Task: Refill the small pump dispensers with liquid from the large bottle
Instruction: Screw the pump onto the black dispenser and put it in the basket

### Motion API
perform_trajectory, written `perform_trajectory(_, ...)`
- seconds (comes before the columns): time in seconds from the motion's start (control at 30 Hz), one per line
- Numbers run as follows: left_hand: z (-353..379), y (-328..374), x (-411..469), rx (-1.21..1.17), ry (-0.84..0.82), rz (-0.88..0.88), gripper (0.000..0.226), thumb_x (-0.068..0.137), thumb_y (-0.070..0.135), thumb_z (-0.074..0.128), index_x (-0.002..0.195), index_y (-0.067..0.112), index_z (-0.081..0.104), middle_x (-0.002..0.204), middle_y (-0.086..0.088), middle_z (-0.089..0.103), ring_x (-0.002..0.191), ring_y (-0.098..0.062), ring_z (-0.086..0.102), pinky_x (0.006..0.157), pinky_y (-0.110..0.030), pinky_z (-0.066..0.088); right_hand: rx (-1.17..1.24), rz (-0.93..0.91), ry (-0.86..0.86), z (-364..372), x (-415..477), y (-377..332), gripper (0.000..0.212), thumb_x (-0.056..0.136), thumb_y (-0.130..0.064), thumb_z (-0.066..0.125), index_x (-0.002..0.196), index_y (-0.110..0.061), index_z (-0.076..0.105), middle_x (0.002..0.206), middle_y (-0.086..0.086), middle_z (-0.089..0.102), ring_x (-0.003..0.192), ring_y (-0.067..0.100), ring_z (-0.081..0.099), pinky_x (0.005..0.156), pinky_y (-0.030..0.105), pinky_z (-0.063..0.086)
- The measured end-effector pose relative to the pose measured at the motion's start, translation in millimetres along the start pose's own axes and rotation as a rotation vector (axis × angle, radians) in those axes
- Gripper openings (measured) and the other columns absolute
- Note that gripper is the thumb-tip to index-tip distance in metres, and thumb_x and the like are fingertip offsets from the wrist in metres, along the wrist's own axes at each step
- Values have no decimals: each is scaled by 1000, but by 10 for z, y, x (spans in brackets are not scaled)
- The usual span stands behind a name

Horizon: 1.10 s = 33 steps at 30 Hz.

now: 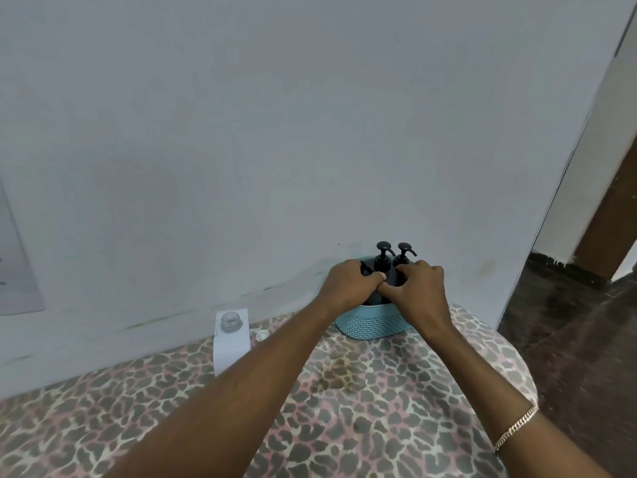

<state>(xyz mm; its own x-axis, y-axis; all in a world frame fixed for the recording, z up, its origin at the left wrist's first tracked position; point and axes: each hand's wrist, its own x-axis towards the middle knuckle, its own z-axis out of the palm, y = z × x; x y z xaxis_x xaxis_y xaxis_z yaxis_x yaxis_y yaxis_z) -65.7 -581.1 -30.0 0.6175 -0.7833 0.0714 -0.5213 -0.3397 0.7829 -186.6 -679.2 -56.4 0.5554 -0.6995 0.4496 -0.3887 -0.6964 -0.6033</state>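
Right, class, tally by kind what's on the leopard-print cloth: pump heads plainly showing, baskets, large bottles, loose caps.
Black pump heads: 2
Blue basket: 1
Large white bottle: 1
Loose white cap: 1
Total: 5

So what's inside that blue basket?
Two black pump dispensers stand in the blue basket, their pump heads above the rim. The left hand and right hand reach in and cover the bottle bodies and whatever else lies inside.
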Motion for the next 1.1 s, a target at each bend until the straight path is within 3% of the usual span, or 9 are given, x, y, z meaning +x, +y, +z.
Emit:
perform_trajectory(0.1, 20, -11, 8, 21, -48, -8, 27, 97, 35, 66, 82, 14, 61, 71, -1, 60, 66, -18, 54, 62, -32, 41, 32, -1, -14, 14, -49, 3, 41, 72, -46, 70, 54, -26, 40, 68, -3, 42, 82, 30, 45, 68, 20, 26)
perform_trajectory(0.2, 35, -18, 18, 31, -67, -8, 26, 97, 31, 66, 79, 14, 59, 68, -1, 57, 64, -18, 51, 61, -32, 39, 31, -6, -30, 35, -67, 1, 34, 63, -61, 54, 57, -30, 41, 73, -3, 43, 87, 30, 47, 70, 13, 23)
perform_trajectory(0.4, 47, -24, 56, 64, -102, -37, 36, 95, 25, 64, 64, 16, 48, 60, 1, 50, 58, -17, 45, 56, -31, 34, -57, 10, -22, 75, -77, 31, 40, 78, -34, 79, 61, -28, 44, 83, -5, 43, 95, 27, 44, 69, 16, 26)
perform_trajectory(0.53, 68, -27, 78, 110, -131, -57, 34, 96, 27, 62, 67, 16, 48, 62, 1, 50, 59, -16, 45, 57, -30, 34, -100, 15, -36, 126, -80, 62, 27, 80, -30, 80, 71, -25, 54, 99, 1, 50, 103, 26, 44, 78, 27, 28)
perform_trajectory(0.8, 58, 58, 100, 207, -226, -76, 32, 101, 24, 54, 71, 16, 49, 70, 0, 53, 63, -14, 46, 59, -28, 35, -98, 13, -65, 181, -21, 93, 27, 84, -35, 80, 75, -32, 54, 106, 7, 60, 112, 29, 46, 84, 29, 24)
perform_trajectory(0.97, 34, 156, 61, 218, -310, -66, 27, 102, 20, 53, 75, 16, 52, 75, -1, 57, 68, -15, 49, 64, -28, 37, -163, 43, -90, 235, 16, 111, 19, 90, -30, 76, 84, -23, 60, 122, 11, 57, 118, 33, 44, 80, 30, 22)
perform_trajectory(1.1, 20, 197, 5, 214, -287, -68, 26, 103, 23, 53, 79, 15, 54, 79, -2, 59, 70, -16, 51, 64, -27, 38, -202, 39, -88, 242, -7, 88, 11, 93, -25, 73, 94, -19, 63, 129, 13, 53, 118, 36, 44, 81, 30, 22)
